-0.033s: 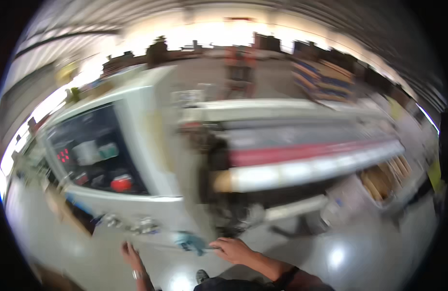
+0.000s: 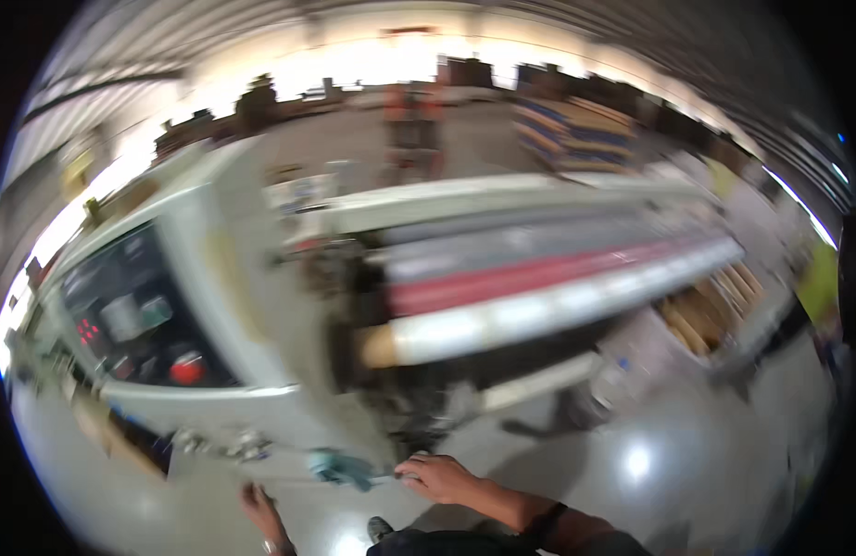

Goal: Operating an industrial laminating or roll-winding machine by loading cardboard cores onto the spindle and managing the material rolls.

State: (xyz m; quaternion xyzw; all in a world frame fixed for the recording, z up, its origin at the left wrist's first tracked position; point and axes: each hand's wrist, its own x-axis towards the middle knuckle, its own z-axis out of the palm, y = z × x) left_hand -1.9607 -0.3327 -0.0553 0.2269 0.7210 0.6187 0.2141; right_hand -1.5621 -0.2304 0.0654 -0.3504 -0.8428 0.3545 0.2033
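Note:
My right hand [image 2: 439, 478] reaches in from the lower edge, fingers curled at the machine's lower front corner. Whatever lies under its fingertips is too small and blurred to name. Just left of it, a crumpled teal cloth [image 2: 341, 468] hangs at the machine's base. Lower left, my left hand [image 2: 259, 508] hangs in the air, fingers loosely extended, with nothing visible in it. Before me stands a large pale machine [image 2: 226, 232] with a dark control panel [image 2: 136, 315] bearing a red button [image 2: 187, 369]. To its right runs a white roll [image 2: 548, 310] on a brown core.
A red-pink band [image 2: 539, 271] lies behind the white roll. Cardboard pieces fill a box [image 2: 706, 315] at the right end. Metal fittings [image 2: 222, 443] stick out below the panel. Stacked boards [image 2: 576, 134] stand far back. The grey floor [image 2: 576, 500] is shiny.
The view has swung right, so the machine and roll sit further left in the picture. My right hand stays by the machine's corner; my left hand sits slightly lower.

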